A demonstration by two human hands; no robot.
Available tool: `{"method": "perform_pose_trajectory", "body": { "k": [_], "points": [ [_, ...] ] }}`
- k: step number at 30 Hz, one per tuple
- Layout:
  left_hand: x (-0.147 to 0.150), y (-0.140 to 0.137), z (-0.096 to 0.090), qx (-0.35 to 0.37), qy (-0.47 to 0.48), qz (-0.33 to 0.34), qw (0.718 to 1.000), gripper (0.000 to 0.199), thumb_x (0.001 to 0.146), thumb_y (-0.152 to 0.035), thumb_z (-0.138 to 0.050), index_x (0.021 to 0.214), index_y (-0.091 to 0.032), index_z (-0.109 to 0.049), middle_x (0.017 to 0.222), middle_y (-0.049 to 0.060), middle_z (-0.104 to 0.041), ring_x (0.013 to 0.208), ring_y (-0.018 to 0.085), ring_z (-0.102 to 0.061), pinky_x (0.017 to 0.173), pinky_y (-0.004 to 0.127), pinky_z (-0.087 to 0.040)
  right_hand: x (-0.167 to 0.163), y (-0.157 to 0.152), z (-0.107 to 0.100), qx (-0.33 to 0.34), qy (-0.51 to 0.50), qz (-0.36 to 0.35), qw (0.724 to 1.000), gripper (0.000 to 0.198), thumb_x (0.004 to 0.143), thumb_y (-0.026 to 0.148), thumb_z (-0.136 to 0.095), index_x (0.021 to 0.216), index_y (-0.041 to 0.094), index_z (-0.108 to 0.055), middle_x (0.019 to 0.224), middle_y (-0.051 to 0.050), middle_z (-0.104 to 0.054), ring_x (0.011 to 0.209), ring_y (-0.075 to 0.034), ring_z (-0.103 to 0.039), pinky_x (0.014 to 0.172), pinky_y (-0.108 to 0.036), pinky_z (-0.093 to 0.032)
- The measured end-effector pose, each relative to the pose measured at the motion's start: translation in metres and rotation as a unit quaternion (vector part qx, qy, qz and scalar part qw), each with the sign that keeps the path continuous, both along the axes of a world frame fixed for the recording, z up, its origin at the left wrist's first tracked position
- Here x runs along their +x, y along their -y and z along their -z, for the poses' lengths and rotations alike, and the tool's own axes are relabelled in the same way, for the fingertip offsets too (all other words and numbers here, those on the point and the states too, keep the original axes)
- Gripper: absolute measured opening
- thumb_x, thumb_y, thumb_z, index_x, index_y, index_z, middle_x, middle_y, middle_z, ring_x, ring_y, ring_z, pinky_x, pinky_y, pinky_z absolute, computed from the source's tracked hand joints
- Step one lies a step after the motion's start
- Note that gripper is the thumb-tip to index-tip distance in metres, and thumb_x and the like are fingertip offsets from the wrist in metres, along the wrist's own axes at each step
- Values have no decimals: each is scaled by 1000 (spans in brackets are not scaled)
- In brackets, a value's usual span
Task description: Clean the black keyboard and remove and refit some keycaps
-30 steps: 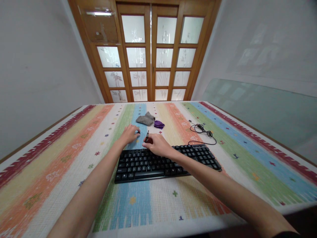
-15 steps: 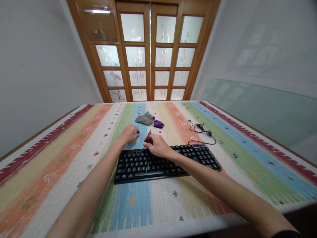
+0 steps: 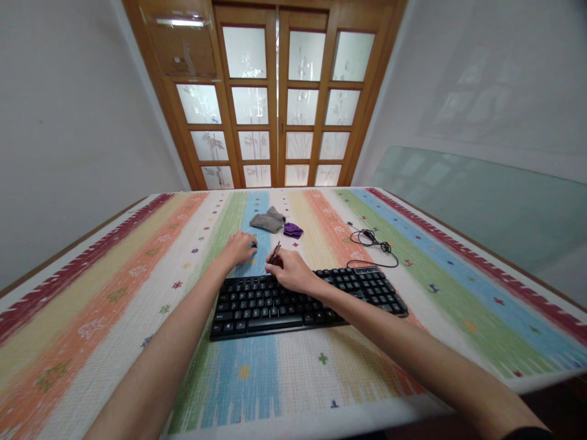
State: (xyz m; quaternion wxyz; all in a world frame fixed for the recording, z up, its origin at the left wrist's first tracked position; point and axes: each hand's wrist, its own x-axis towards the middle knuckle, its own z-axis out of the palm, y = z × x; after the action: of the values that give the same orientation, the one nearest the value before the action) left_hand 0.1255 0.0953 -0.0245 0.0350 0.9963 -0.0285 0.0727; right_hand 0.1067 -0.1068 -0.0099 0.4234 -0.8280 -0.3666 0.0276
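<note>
A black keyboard (image 3: 275, 322) lies on the striped tablecloth in front of me. My right hand (image 3: 293, 269) is over its upper rows, fingers pinched around a slim dark pen-like tool (image 3: 276, 253). The tool slants, its upper end sticking out above my fingers; its lower tip is too small to make out, near the keyboard's back edge. Just behind the keyboard's upper left part, my left hand (image 3: 239, 247) rests with its fingers curled together. A small dark bit (image 3: 254, 245) shows at those fingertips, too small to name.
Beyond my hands lie a grey cloth (image 3: 267, 220) and a crumpled purple cloth (image 3: 292, 230). The keyboard's black cable (image 3: 373, 239) is loosely coiled behind its right end. The striped tablecloth (image 3: 183, 342) covers the table, with wooden doors (image 3: 277, 140) past the far edge.
Both hands keep nearly the same place and grip. The whole view has shifted very slightly.
</note>
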Motion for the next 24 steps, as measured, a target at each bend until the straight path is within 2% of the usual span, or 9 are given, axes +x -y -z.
{"method": "perform_pose_trajectory", "body": {
  "k": [6,9,13,17,20,24],
  "points": [
    [-1,-2,3,-8,9,-8,1000,29,83,-22,-58,109,-18,-69,115,12,-69,112,31,-57,97,43,-43,3,5,-1,-6,12,-29,999,6,80,14,-67,85,13,-66,72,-2,-67,69,-14,-61,65,-25,-42],
    [-6,-5,2,-30,53,12,998,26,84,-25,-56,106,-19,-69,115,10,-68,111,29,-56,98,42,-43,6,10,-2,-6,4,-53,999,9,80,15,-67,89,13,-68,77,-4,-70,72,-14,-64,68,-25,-45],
    [-20,-12,1,-85,125,38,988,22,86,-23,-51,99,-18,-68,109,9,-69,110,27,-56,99,43,-42,11,18,-2,-9,-20,-75,997,12,80,18,-69,90,12,-71,84,-7,-73,72,-14,-65,68,-25,-48],
    [-40,-20,5,-141,149,38,978,20,85,-25,-51,95,-20,-68,104,8,-70,104,25,-59,98,43,-43,13,24,0,-18,-32,-92,995,18,79,24,-71,91,11,-73,82,-8,-74,70,-14,-65,67,-26,-49],
    [-57,-22,9,-194,154,30,968,21,85,-27,-51,94,-19,-69,101,7,-72,99,23,-62,96,41,-46,12,26,2,-19,-44,-98,994,20,78,24,-71,92,10,-74,85,-9,-75,70,-14,-66,68,-27,-50],
    [-74,-16,11,-264,117,16,957,26,85,-34,-52,96,-19,-70,100,7,-73,91,22,-66,84,36,-53,13,25,3,-11,-50,-98,994,19,76,23,-72,90,11,-76,88,-10,-76,71,-15,-66,69,-27,-50]
  ]
}}
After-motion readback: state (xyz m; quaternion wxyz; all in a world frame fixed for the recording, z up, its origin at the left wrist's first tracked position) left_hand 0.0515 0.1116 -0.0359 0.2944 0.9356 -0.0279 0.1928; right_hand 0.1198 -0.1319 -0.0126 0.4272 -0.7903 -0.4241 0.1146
